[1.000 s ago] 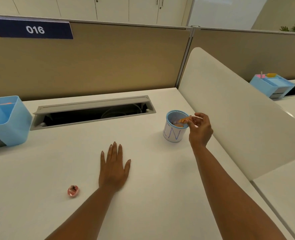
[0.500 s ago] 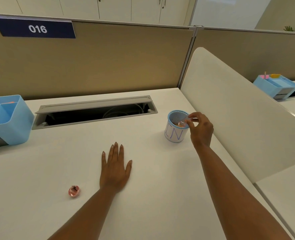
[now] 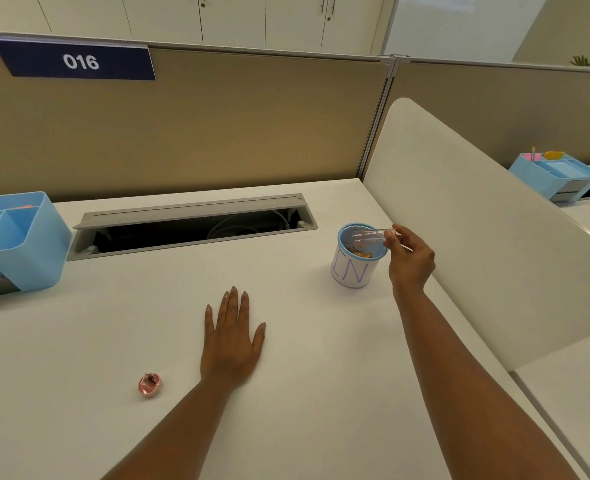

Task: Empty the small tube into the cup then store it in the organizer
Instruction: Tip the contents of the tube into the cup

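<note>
White matte desk [image 3: 89,341], smooth, mostly bare, wide free room around the left hand and toward the near edge. Tan fabric partition [image 3: 217,133] closes the far side, navy "016" sign [image 3: 78,61] on its top left. White rounded divider panel [image 3: 477,216] walls off the right side, sloping down just behind the right hand. Grey rectangular cable tray [image 3: 193,216], lid raised, dark slot with cables inside, sits at the far part of the desk. Light blue plastic organizer [image 3: 26,251], boxy with rounded corners and open compartments, stands at the left edge, well apart from the cup. Second blue organizer [image 3: 556,174] on the neighbouring desk beyond the divider.

Left hand [image 3: 232,341] lies flat, palm down, its fingers extended and close together, holding nothing, forearm running in from the bottom. Right hand [image 3: 412,259] reaches out on a straight arm, wrist just beside the cup, its fingers pinched on the end of the small tube.

Cup [image 3: 354,261] is cylindrical, blue mesh with blue rim, white paper wrap lettered "IN", small orange bits at the bottom. Small tube [image 3: 371,235], clear plastic, thin, lies near-horizontal over the cup mouth, looks empty. Pink faceted small object [image 3: 150,385] rests on the desk near the left forearm, untouched.
</note>
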